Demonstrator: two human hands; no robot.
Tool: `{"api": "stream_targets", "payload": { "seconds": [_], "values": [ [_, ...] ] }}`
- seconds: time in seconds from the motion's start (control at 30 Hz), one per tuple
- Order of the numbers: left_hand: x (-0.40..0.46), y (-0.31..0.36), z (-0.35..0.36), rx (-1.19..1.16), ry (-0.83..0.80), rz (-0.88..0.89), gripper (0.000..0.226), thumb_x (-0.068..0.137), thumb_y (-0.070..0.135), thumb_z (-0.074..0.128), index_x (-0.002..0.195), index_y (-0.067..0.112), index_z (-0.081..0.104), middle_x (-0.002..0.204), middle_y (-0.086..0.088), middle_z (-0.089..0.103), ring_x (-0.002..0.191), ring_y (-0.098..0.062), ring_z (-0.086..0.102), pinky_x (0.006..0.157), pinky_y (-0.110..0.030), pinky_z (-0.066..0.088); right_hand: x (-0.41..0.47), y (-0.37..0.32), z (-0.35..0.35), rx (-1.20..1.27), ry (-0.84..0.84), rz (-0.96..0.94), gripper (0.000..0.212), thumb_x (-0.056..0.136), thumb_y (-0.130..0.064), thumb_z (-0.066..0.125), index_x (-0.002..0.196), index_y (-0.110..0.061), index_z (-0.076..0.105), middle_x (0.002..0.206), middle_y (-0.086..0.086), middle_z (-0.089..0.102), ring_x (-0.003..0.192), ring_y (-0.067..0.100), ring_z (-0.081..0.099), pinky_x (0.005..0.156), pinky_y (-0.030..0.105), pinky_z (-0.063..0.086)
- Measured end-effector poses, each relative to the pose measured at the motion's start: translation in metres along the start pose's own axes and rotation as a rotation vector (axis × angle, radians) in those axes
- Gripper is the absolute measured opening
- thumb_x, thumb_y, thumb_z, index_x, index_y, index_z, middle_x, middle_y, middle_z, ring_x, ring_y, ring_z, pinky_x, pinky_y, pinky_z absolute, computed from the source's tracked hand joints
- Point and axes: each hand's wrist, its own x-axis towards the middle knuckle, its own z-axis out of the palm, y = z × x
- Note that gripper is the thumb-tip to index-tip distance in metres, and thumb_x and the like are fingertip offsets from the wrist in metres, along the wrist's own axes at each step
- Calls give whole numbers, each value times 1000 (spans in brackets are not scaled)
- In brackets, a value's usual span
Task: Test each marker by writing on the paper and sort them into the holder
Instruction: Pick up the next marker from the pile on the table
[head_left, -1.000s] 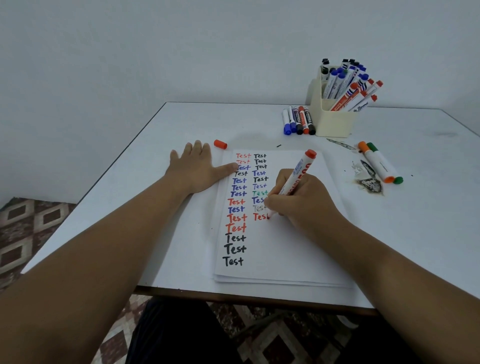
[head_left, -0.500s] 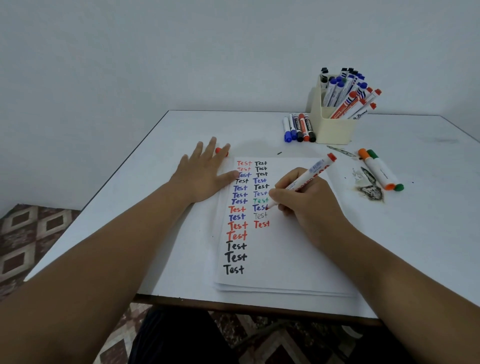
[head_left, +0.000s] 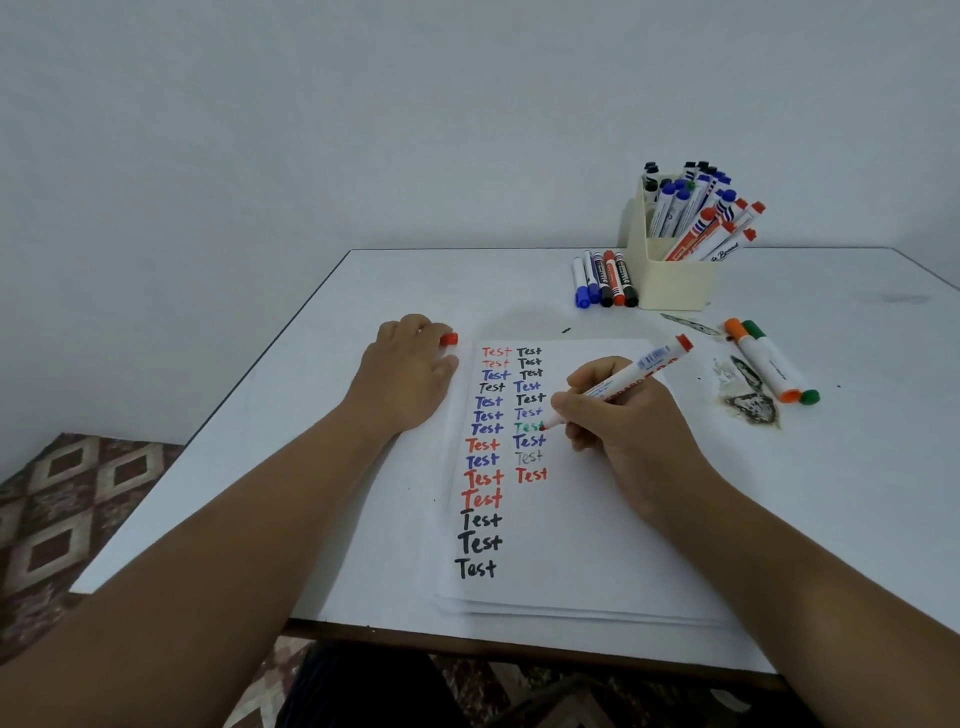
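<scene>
A stack of white paper (head_left: 582, 545) lies on the table, with two columns of "Test" written in red, blue, black and green. My right hand (head_left: 623, 421) holds an uncapped red marker (head_left: 631, 376), its tip just above the paper near the green word. My left hand (head_left: 408, 371) rests left of the paper, its fingertips closed around the red cap (head_left: 449, 340). A cream holder (head_left: 670, 275) at the back right is packed with several black, blue and red markers.
Several capped markers (head_left: 605, 280) lie side by side left of the holder. An orange marker (head_left: 761, 361) and a green marker (head_left: 782, 361) lie at the right, beside a dark stain (head_left: 750, 402). The white table (head_left: 322, 415) ends close to my body.
My right hand lifted the red marker off the last red word and moved it up the page. My left hand slid forward and curled its fingers onto the red cap.
</scene>
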Motion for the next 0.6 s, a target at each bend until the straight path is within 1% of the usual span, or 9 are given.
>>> {"api": "stream_targets", "payload": {
  "seconds": [0.03,0.1,0.17,0.23,0.33,0.37,0.43,0.53,0.6],
  "values": [
    [0,0,1,-31,12,-10,37,102,38,44,134,21,51,134,-2,52,123,-26,45,99,-42,45,1,0,-1,32,8,4,15,85,-5,77,91,-10,64,68,8,68,61,18,63,59,30,54],
    [1,1,2,-81,42,-51,27,101,36,47,124,23,54,118,1,61,109,-21,54,91,-40,50,2,1,-1,85,13,5,16,84,-4,78,91,-6,64,72,10,69,65,20,65,64,32,56],
    [1,0,2,-109,77,-92,21,99,36,51,117,25,55,107,3,64,98,-18,59,85,-39,54,3,2,-2,110,17,8,17,83,-3,80,91,-3,65,75,12,70,69,22,67,70,34,58],
    [0,0,1,-143,103,-110,19,98,33,55,114,26,59,105,5,66,97,-16,61,84,-37,55,3,3,-2,149,24,23,16,83,-2,78,93,-2,65,80,14,70,74,23,68,76,35,59],
    [-2,-2,-1,-186,129,-81,17,96,27,59,111,27,67,103,10,69,97,-12,62,86,-37,56,5,1,-3,349,11,75,8,91,5,66,94,-2,66,88,17,69,85,27,70,84,38,59],
    [-2,-2,-1,-197,132,-74,17,96,26,60,112,28,68,102,11,70,97,-10,62,87,-36,56,5,1,-4,403,9,83,11,92,7,61,93,-2,68,90,17,69,88,27,70,85,38,59],
    [-3,-1,-3,-246,124,-86,21,97,25,60,116,30,65,102,14,68,96,-7,61,89,-31,54,5,-1,-3,423,26,84,13,92,8,61,92,-2,70,90,18,70,87,26,70,82,37,60],
    [-7,1,-7,-368,132,-128,25,98,22,58,121,30,61,100,18,66,95,-4,60,86,-18,46,5,-2,-2,351,80,75,13,88,4,70,95,-7,65,83,15,70,75,24,68,75,33,61],
    [-11,3,-10,-421,173,-143,25,96,20,61,120,27,63,96,21,65,92,1,60,82,-9,41,5,-2,-3,270,93,49,17,85,-1,76,91,-10,62,73,12,66,66,22,63,66,32,56]
  ]
}}
